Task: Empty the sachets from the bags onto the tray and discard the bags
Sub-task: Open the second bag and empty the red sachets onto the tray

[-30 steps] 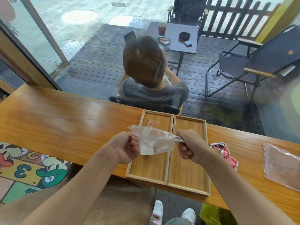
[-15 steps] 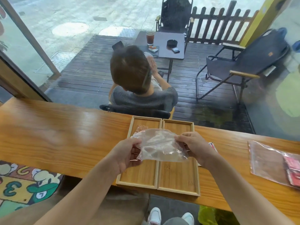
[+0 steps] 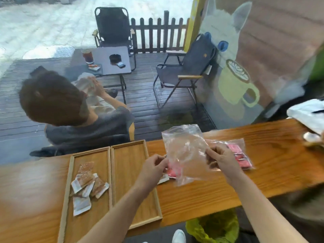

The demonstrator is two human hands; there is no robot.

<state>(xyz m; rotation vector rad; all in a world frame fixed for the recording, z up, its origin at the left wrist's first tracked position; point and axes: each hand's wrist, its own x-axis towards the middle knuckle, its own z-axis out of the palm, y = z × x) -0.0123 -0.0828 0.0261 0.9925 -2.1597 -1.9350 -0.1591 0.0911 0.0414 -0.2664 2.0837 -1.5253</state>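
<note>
Wooden bench set against a window; beyond the glass a deck with folding chairs, a small table and a seated person seen from behind. Window carries an alpaca-and-mug decal at right.

Tray: two-compartment, wooden, lying on the bench. Its left compartment holds a loose heap of brown-and-white sachets, overlapping, some flat, some tilted. Its right compartment shows bare wood, partly covered by the left forearm.

Clear bag: held up in the air just right of the tray, above the bench, crumpled, looks empty. Left hand pinches its lower left edge between thumb and fingertips, other fingers curled in. Right hand pinches its right edge the same way.

Red sachets: a few lying on the bench touching or just beside the tray's right edge, seen through the held bag and partly hidden by the left hand. Exact count cannot be told.

Second bag: flat on the bench, further right of the tray, behind the right hand, with red sachets inside it.

Green bin liner: below the bench edge, right of the tray's near corner. A white shoe shows beside it. Far right end of the bench is blurred; white object there not identifiable.
</note>
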